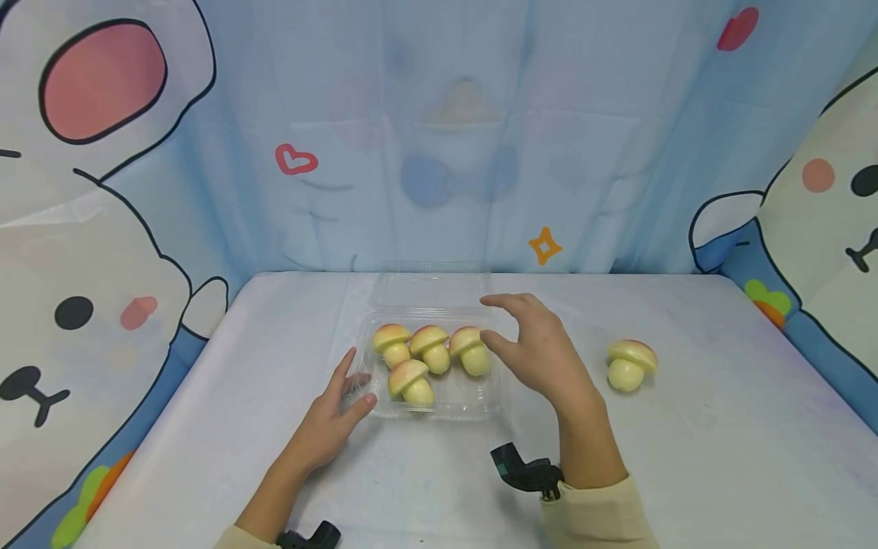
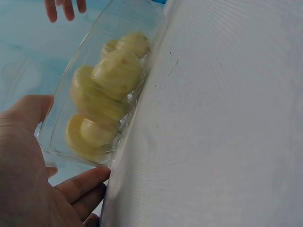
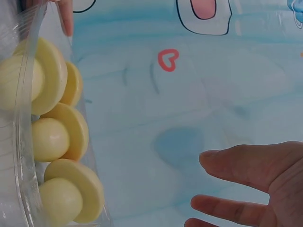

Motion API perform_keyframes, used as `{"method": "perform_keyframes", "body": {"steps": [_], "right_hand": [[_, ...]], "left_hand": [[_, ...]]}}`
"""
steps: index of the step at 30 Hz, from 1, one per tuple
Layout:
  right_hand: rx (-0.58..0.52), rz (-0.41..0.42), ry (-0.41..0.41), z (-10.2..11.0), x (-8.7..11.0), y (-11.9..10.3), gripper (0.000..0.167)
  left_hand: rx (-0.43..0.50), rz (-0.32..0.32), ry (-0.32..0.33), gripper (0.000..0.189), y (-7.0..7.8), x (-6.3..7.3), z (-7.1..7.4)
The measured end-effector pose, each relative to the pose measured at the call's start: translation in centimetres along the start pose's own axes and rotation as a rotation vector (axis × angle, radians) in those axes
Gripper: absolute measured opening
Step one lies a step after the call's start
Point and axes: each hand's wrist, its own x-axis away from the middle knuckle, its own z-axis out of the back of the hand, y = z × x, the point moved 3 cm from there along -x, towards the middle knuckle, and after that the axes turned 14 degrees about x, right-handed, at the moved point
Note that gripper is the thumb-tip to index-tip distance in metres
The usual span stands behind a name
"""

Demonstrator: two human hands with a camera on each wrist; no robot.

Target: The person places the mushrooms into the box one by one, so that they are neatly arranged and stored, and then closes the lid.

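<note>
A clear plastic clamshell box (image 1: 453, 398) sits on the table with its lid (image 1: 432, 290) folded back. Several pale yellow mushroom-shaped pieces (image 1: 418, 393) with reddish-tinged caps lie inside it. My left hand (image 1: 331, 421) is at the box's left side, thumb by the near corner and fingers along the outer wall; in the left wrist view its thumb reaches the rim. Raised over the box's right edge, my right hand (image 1: 538, 347) holds nothing, thumb and fingers spread apart. Its thumb overlaps the rightmost piece (image 1: 472, 352) in the head view, but the right wrist view shows a gap.
Another mushroom-shaped piece (image 1: 629, 364) stands alone on the white-covered table (image 1: 720, 450), to the right of my right forearm. Behind the table hangs a blue curtain (image 1: 590, 152) with cartoon prints, and it continues along both sides.
</note>
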Motion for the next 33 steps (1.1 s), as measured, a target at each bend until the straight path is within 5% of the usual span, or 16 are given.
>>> {"method": "perform_keyframes", "body": {"steps": [33], "right_hand": [[0.025, -0.146, 0.018, 2.3, 0.8, 3.3, 0.051]], "left_hand": [[-0.011, -0.004, -0.007, 0.08, 0.2, 0.1, 0.1]]}}
